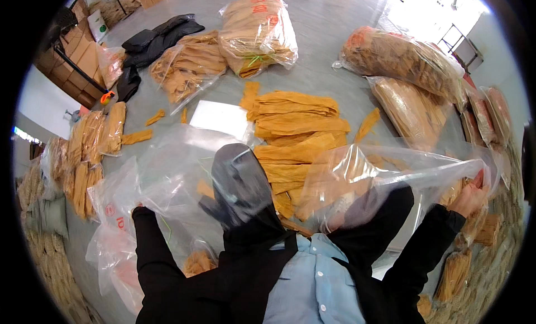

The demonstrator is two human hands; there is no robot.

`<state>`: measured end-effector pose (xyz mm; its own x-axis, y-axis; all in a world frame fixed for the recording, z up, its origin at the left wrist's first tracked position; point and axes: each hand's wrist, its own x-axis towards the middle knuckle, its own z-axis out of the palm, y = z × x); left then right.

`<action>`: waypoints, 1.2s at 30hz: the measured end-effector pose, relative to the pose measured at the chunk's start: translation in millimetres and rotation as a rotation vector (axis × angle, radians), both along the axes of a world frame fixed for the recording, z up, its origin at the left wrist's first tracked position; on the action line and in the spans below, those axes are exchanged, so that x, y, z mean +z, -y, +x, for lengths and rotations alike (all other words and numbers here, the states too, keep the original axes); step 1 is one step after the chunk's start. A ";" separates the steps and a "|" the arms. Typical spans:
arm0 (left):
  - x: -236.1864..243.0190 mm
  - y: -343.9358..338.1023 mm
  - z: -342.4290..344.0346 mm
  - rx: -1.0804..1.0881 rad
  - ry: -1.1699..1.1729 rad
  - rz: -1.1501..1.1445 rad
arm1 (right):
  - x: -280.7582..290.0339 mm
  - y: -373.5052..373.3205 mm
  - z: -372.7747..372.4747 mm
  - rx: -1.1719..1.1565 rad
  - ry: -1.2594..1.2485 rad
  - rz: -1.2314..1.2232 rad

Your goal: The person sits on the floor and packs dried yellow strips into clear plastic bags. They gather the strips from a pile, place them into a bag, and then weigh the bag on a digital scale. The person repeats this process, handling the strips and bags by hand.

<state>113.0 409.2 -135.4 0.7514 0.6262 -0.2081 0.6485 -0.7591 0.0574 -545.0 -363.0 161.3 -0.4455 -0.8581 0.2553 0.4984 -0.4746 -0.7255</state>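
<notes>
My right hand (469,197) is closed on the edge of a clear plastic bag (335,176), which stretches from it across my right leg. On the other side, loose clear plastic with red print (120,181) spreads around my left hand (137,208). Little of that hand shows past the dark sleeve, and its fingers are hidden. Whether both spreads of plastic are one bag, I cannot tell. Between and beyond my knees lies a stack of yellow-brown dried flat strips (298,126), its near end partly behind the plastic. A white flat sheet (220,120) rests left of the stack.
Filled clear bags of brown strips (259,36) stand at the far side, with two more filled bags (402,61) at far right. A dark garment-like bundle (159,39) lies at far left. Bundled strips (95,134) line the left, and cardboard boxes (78,64) stand behind.
</notes>
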 end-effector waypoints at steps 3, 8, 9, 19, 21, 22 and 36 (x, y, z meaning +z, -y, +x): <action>-8.4 17.6 9.1 -0.027 0.004 -0.033 | 14.1 -6.6 9.4 -0.122 -0.135 -0.159; -19.5 40.5 -7.2 -0.129 0.037 -0.057 | 7.2 -38.1 59.3 0.305 -0.282 -0.178; -26.5 60.1 -14.4 -0.193 0.037 -0.083 | 14.3 -55.3 73.9 0.335 -0.322 -0.192; -1.5 213.4 -152.7 -0.508 0.420 -0.805 | 9.9 -203.1 196.4 0.761 -0.874 -0.256; 87.8 277.8 -183.2 -0.481 0.757 -1.145 | -1.8 -212.0 206.1 0.740 -1.006 -0.364; 134.2 306.2 -202.5 -0.551 0.852 -1.285 | -10.7 -215.4 211.3 0.696 -1.050 -0.453; 184.0 420.5 -350.3 -0.206 -0.823 -2.351 | -78.1 -264.3 214.9 0.854 -1.503 -0.556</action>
